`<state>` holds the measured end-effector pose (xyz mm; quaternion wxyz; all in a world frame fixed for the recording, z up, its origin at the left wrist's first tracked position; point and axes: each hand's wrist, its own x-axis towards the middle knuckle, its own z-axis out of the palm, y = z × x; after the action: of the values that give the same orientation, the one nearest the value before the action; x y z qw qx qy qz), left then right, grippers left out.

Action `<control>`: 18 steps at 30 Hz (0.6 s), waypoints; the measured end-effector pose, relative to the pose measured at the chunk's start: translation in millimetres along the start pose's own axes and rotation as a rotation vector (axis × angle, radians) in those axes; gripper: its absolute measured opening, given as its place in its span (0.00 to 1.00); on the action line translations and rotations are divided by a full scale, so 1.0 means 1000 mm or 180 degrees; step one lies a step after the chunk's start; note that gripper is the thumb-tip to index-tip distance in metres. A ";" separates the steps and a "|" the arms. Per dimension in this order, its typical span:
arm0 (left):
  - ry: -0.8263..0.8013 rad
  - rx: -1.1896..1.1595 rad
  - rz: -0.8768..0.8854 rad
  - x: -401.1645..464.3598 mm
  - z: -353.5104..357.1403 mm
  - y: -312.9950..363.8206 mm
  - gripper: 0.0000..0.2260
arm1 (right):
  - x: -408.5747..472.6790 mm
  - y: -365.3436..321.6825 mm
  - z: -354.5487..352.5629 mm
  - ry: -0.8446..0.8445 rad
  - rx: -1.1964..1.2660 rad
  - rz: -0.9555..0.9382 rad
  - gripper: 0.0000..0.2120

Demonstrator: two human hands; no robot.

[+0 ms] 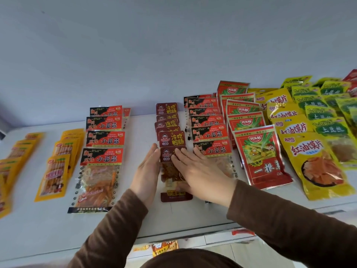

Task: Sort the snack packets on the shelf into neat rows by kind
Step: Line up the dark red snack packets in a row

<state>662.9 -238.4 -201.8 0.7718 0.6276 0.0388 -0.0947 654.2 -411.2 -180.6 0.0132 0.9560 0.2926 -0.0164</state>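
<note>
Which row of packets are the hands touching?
The dark brown row in the middle; both hands, left hand and right hand, lie on its front packet.

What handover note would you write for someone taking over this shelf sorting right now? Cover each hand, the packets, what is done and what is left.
Left hand: open, flat against the left edge of the front dark red packet.
Right hand: open, lying flat on that same packet.
Dark red row: overlapping, running back from it, a little uneven.
Done: orange packets, both red-and-black rows, red bags, yellow bags and green-yellow bags lie in rows by kind.
Left: square up the dark red row.
</note>
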 end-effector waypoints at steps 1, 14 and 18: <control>0.0004 0.0046 0.0033 0.000 0.000 0.001 0.12 | 0.000 0.002 -0.001 -0.0006 0.0006 -0.0020 0.41; 0.0238 0.1198 -0.0086 0.064 -0.006 0.036 0.24 | 0.002 0.013 -0.004 0.0057 -0.0047 -0.0232 0.42; 0.0318 0.1056 -0.0049 0.073 0.005 0.046 0.26 | 0.003 0.015 -0.005 0.0105 -0.0170 -0.0291 0.41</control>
<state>743.4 -242.0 -169.9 0.6540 0.7500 0.0657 -0.0744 665.0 -422.0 -175.5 0.0331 0.9411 0.3365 0.0066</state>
